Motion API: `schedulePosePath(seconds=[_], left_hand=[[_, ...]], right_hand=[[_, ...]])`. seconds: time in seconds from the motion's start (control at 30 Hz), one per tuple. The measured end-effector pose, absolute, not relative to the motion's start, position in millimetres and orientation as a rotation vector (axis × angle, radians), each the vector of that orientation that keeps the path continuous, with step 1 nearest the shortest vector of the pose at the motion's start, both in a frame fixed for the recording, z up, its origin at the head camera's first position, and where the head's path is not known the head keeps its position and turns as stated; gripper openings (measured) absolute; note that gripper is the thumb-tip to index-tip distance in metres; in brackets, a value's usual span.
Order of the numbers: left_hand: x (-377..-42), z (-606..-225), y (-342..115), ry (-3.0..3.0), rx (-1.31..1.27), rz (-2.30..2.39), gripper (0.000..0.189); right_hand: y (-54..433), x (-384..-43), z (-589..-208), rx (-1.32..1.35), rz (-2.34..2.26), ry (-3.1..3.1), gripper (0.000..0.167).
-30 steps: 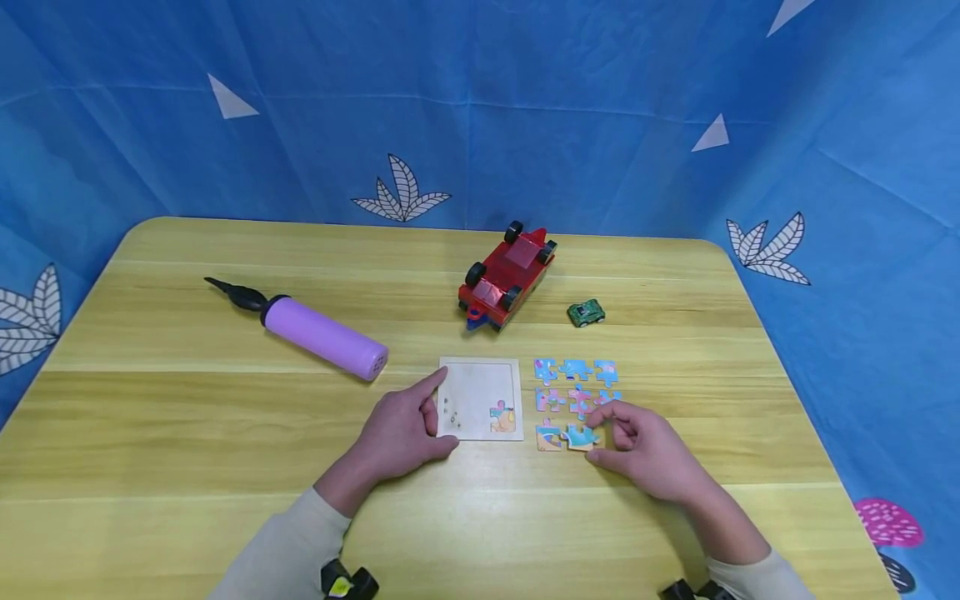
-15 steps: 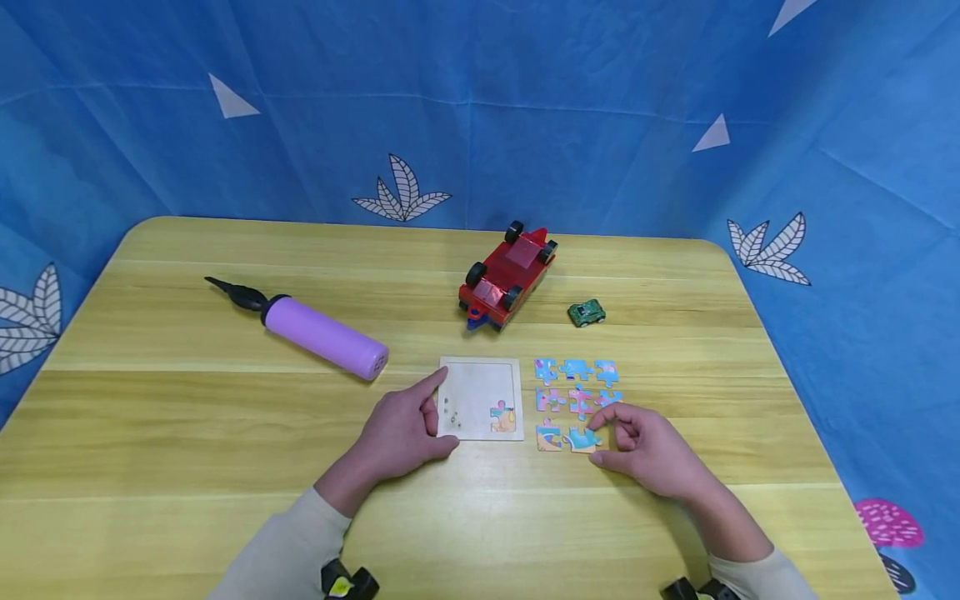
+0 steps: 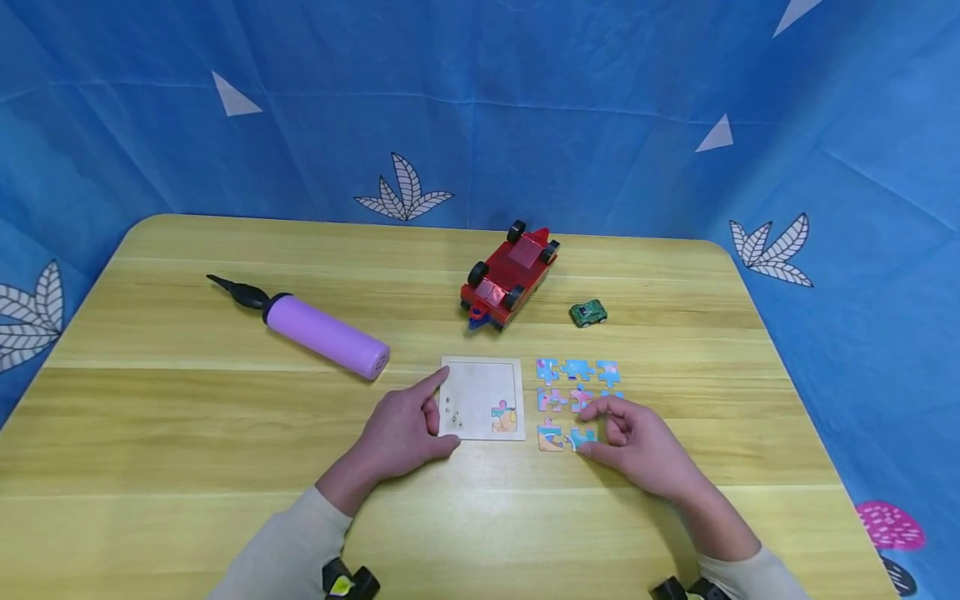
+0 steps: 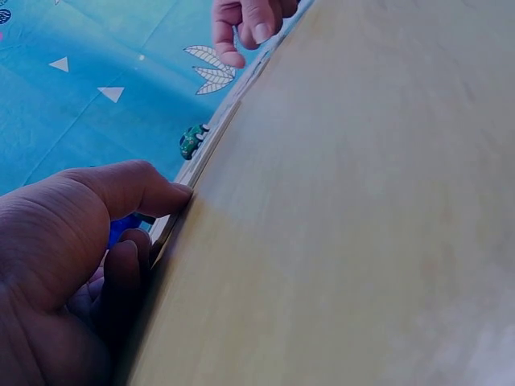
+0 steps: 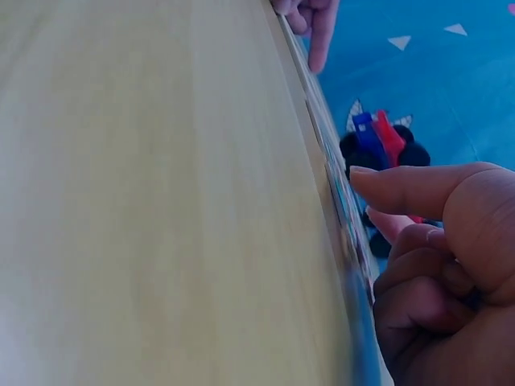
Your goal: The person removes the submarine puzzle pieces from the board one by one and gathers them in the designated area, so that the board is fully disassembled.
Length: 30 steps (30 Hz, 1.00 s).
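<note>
My left hand grips the left side of the pale puzzle tray, index finger at the far corner and thumb at the near one. One printed jigsaw piece lies in the tray's near right corner. Right of the tray, several loose jigsaw pieces lie in three rows. My right hand hovers over their right side, thumb and index finger apart, nothing showing between them. Its thumb tip overlaps a blue-and-tan jigsaw piece in the near row. In the right wrist view the thumb is close over the pieces.
A red toy car lies upside down behind the tray. A small green toy car stands farther right. A purple hand pump with a black nozzle lies at the left. The blue cloth hangs behind the wooden table.
My right hand moved the blue-and-tan piece slightly right, then let go of it and shifted left over the rows. My left hand stays on the tray.
</note>
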<state>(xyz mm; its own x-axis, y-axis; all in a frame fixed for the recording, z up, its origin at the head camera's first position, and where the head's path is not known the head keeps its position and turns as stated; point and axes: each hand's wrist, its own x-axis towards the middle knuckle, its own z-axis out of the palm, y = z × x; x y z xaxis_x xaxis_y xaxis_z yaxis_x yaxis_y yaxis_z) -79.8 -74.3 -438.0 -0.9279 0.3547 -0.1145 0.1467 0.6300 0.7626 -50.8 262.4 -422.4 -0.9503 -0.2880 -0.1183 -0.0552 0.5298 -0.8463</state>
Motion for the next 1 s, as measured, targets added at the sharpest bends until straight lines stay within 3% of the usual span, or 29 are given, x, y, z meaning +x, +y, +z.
schedulePosePath(seconds=[1.0], left_hand=[[-80,-439,-75,2.602,0.412,1.178,0.091]], right_hand=[[184,-80,-423,-0.377,-1.191,2.587,0.029]])
